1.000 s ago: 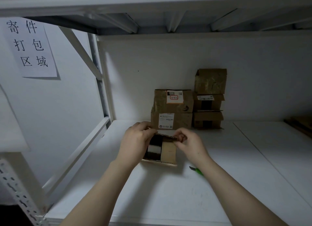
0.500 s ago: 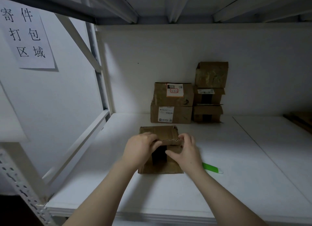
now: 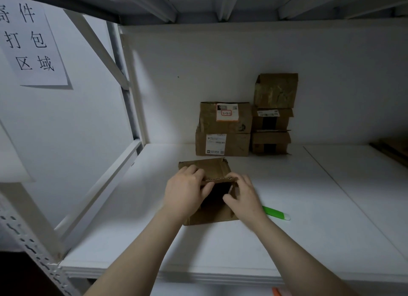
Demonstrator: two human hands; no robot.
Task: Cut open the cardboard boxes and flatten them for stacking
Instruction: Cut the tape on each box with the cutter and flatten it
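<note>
Where the side wall showed at the far left, a paper sign (image 3: 31, 43) with handwritten characters hung on it, and just right of it a white diagonal brace (image 3: 99, 50) of the rack ran down toward the white shelf (image 3: 331, 218).

The left hand (image 3: 185, 194) reached in over the shelf's front edge. Its fingers were curled over the top flap of a small cardboard box (image 3: 214, 217) and its thumb was tucked under the flap's corrugated edge, so it gripped the flap. The box sat on the shelf near the middle, tilted, with a dark opening between the two hands and another flap lying out flat behind it.

Behind the box, against the back wall, stood a stack of two labelled boxes (image 3: 223, 130), close to the outstretched flap but apart from it.

The right hand (image 3: 245, 198) held the box's right side. Its fingers were bent over the same flap edge and its thumb pointed into the dark opening.

Further right, a stack of three smaller boxes (image 3: 273, 114) stood touching the first stack. A green cutter (image 3: 276, 213) lay on the shelf just beside the right wrist, held by neither hand. At the far right edge some flat brown cardboard (image 3: 393, 147) lay on the shelf.
</note>
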